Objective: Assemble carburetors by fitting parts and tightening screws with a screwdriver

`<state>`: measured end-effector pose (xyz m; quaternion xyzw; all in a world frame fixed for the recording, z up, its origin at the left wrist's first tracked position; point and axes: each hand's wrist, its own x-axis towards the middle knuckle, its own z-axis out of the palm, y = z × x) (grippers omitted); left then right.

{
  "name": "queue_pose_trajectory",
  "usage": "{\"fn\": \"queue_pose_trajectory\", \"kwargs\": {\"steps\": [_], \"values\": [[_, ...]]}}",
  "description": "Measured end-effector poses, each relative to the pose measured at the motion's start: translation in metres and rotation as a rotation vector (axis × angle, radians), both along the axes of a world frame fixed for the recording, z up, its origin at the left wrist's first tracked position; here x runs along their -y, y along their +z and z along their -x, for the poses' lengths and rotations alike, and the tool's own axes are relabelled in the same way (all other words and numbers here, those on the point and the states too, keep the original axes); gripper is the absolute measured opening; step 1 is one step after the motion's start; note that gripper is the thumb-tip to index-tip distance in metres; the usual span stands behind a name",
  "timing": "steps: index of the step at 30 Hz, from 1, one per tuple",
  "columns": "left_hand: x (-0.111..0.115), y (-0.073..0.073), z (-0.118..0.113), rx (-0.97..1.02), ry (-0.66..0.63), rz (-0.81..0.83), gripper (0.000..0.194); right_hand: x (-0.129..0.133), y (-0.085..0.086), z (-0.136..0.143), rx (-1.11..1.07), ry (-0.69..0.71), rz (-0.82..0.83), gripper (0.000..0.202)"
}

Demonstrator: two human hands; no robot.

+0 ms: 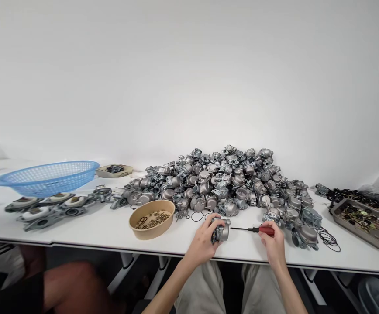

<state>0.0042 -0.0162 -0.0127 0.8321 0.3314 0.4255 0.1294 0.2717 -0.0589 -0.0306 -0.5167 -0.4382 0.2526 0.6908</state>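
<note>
Carburetor (221,234) and screwdriver (266,230) at the front of the table (248,248). The left hand (205,239) grasps the carburetor from above, its fingers wrapped over the body, near the table's front edge; the right hand (274,245) grasps the screwdriver by its red handle, the shaft pointing left and the tip apart from the carburetor, just beside it. Likely faults: if the tip meets the metal at a slant, it may slip and strike the left fingers; a loose left grip could let the rounded body turn under pressure, and, so close to the edge, it might drop. The pile (222,181) behind is steep and loosely stacked, so a knock at its foot could bring pieces sliding forward. Rings (197,212) lying flat before it are thin and could be brushed aside by a sleeve or wrist. Containers: the round bowl (158,230), left of the hands, holds many small brass-coloured pieces and a few reddish rings; the metal tray (356,230), far right, holds mixed small parts, dark and brassy; the small tray (125,173), behind, holds dark pieces; the blue basket (50,186) is perforated, its floor only partly visible.
</note>
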Motion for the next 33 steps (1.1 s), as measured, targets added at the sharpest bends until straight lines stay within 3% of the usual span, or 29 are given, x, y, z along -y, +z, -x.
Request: {"fn": "queue_pose_trajectory", "kwargs": {"steps": [11, 21, 33], "values": [[0.0, -0.001, 0.0, 0.008, -0.005, -0.005, 0.047, 0.001, 0.013, 0.01, 0.294, 0.011, 0.101, 0.011], [0.0, -0.001, 0.0, 0.01, -0.007, -0.015, 0.048, 0.003, 0.009, 0.019, 0.427, 0.181, 0.094, 0.008], [0.0, -0.001, 0.0, 0.01, 0.006, -0.029, 0.049, -0.006, -0.011, 0.012, 0.841, 0.013, 0.061, 0.033]]}}
